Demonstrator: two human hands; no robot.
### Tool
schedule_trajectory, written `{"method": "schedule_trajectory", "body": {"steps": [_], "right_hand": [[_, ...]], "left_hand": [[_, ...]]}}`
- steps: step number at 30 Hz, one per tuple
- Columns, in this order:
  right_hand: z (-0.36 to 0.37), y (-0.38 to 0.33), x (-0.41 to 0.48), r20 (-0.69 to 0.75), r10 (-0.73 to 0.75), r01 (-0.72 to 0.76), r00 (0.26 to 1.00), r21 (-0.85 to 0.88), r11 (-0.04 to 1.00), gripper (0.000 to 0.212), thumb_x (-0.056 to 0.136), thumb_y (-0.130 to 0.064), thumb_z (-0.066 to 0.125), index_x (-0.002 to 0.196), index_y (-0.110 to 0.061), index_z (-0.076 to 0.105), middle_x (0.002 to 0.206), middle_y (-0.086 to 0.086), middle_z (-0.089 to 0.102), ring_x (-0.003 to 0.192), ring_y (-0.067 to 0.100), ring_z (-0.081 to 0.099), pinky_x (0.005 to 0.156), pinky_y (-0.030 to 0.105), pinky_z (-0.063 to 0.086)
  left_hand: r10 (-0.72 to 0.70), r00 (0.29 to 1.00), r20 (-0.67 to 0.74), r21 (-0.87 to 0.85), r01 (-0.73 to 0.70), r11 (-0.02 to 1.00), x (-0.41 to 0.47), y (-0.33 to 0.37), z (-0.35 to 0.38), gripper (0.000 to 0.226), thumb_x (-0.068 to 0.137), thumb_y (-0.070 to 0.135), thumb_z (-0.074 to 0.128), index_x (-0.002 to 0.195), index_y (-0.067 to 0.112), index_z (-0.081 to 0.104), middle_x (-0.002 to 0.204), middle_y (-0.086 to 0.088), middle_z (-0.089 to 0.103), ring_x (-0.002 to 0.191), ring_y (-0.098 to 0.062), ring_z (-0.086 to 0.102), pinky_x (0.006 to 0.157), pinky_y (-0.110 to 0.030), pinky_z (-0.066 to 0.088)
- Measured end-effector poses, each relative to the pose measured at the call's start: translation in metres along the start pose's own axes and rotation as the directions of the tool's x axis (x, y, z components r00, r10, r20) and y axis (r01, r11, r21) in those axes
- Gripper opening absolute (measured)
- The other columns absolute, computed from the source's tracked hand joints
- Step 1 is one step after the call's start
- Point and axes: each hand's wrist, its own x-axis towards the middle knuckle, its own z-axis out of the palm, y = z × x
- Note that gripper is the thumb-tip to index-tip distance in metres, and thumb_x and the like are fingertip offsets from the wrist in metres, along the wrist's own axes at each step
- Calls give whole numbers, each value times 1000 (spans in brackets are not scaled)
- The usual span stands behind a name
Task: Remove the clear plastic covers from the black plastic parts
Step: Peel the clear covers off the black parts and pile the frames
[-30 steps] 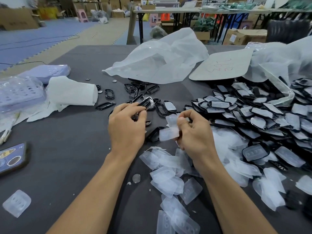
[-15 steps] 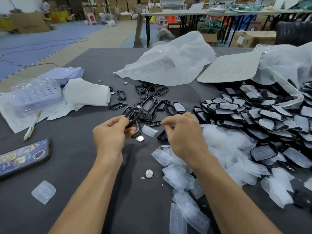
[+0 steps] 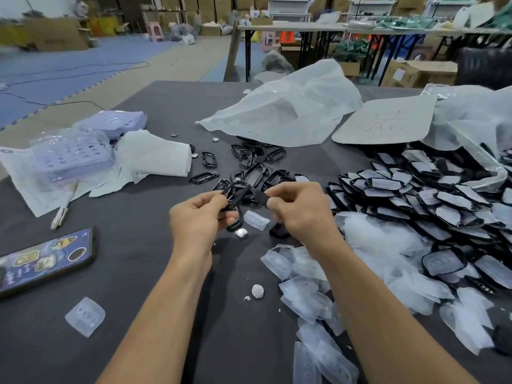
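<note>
The left hand point(image 3: 199, 217) has its fingers and thumb curled round a black oval plastic frame point(image 3: 238, 191), held up just above the dark grey table point(image 3: 133, 286). The right hand point(image 3: 300, 214) is just beside it, thumb and forefinger pinching a small black plastic piece point(image 3: 261, 200) right at the frame's edge. Whether the two parts are touching, I cannot tell.

Down below, between the hands, one clear moulded plastic cover point(image 3: 256, 219) lies flat on the table, and a round silver button cell point(image 3: 242, 233) sits just beside it. Another black part point(image 3: 278, 231) peeks out under the right hand.

Beyond the hands is a loose scatter of bare black frames point(image 3: 249, 162). Off to the right is a big heap of black parts with clear covers on them point(image 3: 415, 195). Nearer in, under the right forearm, there's a pile of loose clear covers point(image 3: 302, 289), with a second silver cell point(image 3: 257, 291) beside it.

Far left lie a phone in a picture case point(image 3: 47, 259) and a lone clear cover point(image 3: 85, 316). At the back, a crumpled white plastic bag point(image 3: 285, 112).
</note>
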Motion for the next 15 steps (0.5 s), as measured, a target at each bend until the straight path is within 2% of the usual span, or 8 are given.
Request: {"method": "schedule_trajectory", "body": {"steps": [2,4,9,12,15], "right_hand": [[-7,1,-22,69,54,-75,996,368,927,18,86,0,76,75,-15,78,60,2,69,50,11,60,52,23,52],[-12,2,-38,131,62,-120,989,496,860,22,87,1,77,72,-15,79,63,8,69,51,14,61,52,23,53],[-16,-1,-44,140,68,-135,988,548,825,11,94,-2,70,86,-9,75,65,9,68,48,13,54,49,21,48],[-18,3,-44,112,69,-117,991,515,849,12,95,-3,68,87,-9,74,61,9,66,45,13,51,46,20,44],[-18,7,-44,66,63,-87,996,469,879,14,90,4,70,87,-7,78,64,8,67,49,11,54,49,19,47]], "left_hand": [[-4,997,79,36,1,999,-3,-1,2,10,89,-2,72,86,7,76,66,-8,75,55,-18,72,52,-22,56],[-19,985,171,65,7,998,-8,-1,5,9,90,-2,72,89,6,77,69,-10,76,55,-17,72,51,-23,56],[-38,948,315,115,2,993,-16,-1,7,10,93,1,72,100,6,77,76,-13,78,62,-17,76,53,-20,56],[-46,938,345,131,0,991,-19,-1,9,13,93,4,72,104,7,77,81,-12,80,68,-18,78,56,-19,56],[-47,934,354,118,5,993,-20,-3,13,12,94,2,70,101,9,76,78,-11,79,68,-17,78,56,-18,57]]}}
